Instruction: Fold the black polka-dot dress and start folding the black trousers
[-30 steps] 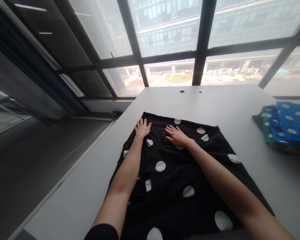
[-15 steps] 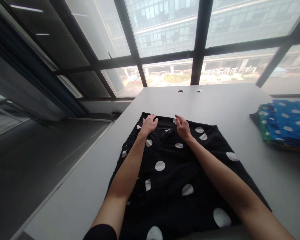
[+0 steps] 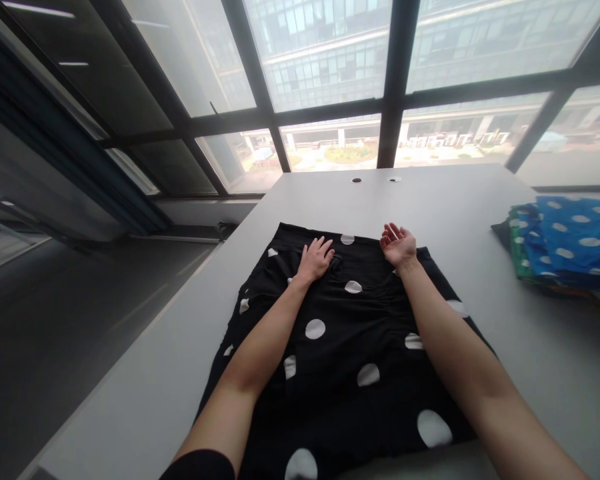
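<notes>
A black garment with large white dots lies spread over the white table, its straight far edge running across the middle of the view. My left hand rests on the cloth just below that edge, fingers stretched and spread. Over the right part of the same edge is my right hand, palm turned up with loosely curled, parted fingers and nothing in them. Whether its underside touches the cloth I cannot tell. Wrinkles run through the fabric between the two forearms.
On the table at the right sits a pile of folded dotted cloth, blue on top with green below. Two round holes are set near the table's far side. Large windows stand behind it, and a dark floor lies to the left.
My left hand has slid right along the cloth. My right hand has moved right and turned palm up with its fingers opening. Fresh wrinkles show in the garment's right half.
</notes>
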A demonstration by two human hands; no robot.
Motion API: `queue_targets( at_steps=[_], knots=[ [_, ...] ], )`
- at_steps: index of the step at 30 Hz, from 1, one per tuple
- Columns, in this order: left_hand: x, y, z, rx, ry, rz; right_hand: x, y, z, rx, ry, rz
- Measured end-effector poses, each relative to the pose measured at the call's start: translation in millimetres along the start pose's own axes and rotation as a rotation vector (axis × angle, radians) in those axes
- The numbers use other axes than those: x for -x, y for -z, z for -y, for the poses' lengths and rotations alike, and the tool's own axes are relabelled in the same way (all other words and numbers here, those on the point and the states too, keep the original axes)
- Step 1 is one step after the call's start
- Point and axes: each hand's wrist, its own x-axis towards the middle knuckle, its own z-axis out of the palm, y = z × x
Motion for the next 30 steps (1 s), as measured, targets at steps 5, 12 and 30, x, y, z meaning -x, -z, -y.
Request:
queue_targets(
  at_steps=[5, 12, 30],
  knots=[
    [-3.4, -1.3, -3.1, 0.110, 0.018, -0.123, 11.3, -21.9, 16.8, -0.033, 0.049, -0.027],
    [12.7, 25.9, -41.3, 0.109, -0.104, -0.237, 56.5, -65.4, 51.8, 0.318, 0.089, 0.315],
    [188.3, 2.8, -122.9, -0.125, -0.329, 0.238, 195.0, 120.4, 20.8, 1.825, 0.596, 0.363]
  ],
)
